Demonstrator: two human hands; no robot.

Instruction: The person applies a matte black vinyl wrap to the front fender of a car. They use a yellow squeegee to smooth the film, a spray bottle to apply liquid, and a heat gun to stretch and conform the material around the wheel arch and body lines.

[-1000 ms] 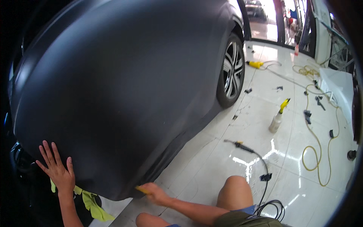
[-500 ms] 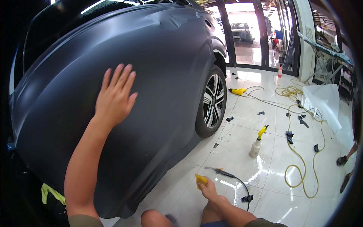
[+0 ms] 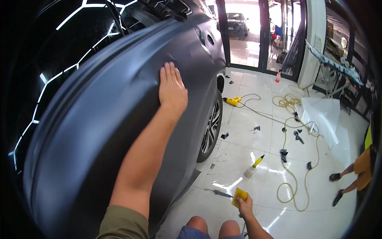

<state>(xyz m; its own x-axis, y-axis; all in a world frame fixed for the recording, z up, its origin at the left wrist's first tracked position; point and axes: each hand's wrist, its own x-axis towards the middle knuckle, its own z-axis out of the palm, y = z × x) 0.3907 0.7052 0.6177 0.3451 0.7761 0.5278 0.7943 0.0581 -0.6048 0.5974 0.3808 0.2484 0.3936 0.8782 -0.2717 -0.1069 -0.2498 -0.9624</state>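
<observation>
A sheet of matte dark grey film [image 3: 115,115] covers the side of the car beside me, with creases and dents showing near its upper edge. My left hand [image 3: 172,91] lies on it near those creases, fingers stretched out and nothing held. Lower down, over the floor, my right hand [image 3: 246,207] grips a flat yellow squeegee [image 3: 238,196] by its edge. Just left of the squeegee, a thin black corded tool [image 3: 221,193] rests on the tiles, partly hidden behind it. The car's wheel [image 3: 211,129] stands beyond the film's loose lower edge.
On the tiles stand a spray bottle [image 3: 250,171] with a yellow top and a red bottle [image 3: 278,76]. A yellow heat gun [image 3: 233,101], a yellow hose [image 3: 295,191], dark film scraps [image 3: 283,155] and a white sheet [image 3: 322,117] lie about. Another person [image 3: 360,171] stands at right.
My left hand has moved right and up along the film to the creases. The right hand with the squeegee has shifted right in view. My view has moved, and more of the other person shows.
</observation>
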